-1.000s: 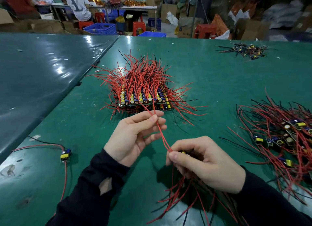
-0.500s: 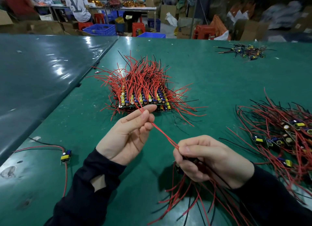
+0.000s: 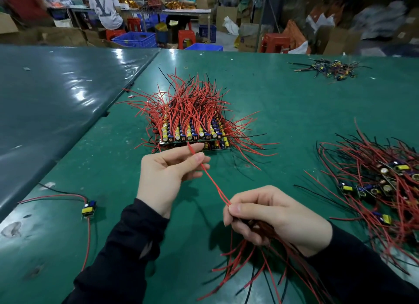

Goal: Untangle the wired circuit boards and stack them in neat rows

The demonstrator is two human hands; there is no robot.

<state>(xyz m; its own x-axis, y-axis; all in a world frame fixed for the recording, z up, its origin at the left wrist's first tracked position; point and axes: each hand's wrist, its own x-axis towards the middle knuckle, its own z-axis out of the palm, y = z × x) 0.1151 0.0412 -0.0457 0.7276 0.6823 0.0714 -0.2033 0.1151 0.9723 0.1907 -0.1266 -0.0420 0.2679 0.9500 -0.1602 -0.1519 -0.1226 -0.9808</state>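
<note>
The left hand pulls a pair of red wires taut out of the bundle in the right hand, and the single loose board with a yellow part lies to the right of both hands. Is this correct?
Not quite. The head view shows the single loose board lying left of both hands, not right. The rest holds: the left hand pulls the red wires from the bundle in the right hand.

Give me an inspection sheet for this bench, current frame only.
Surface: green table, a darker sheet to the left.
Job's things: stacked boards in rows at centre; tangled pile right.
Clutter: single board near left; small far pile.
Grippers: left hand pinches red wires; right hand grips a wire bundle.
Cables: the red wires run taut between the hands.
Surroundings: blue crates, red stools, cartons, seated people.
</note>
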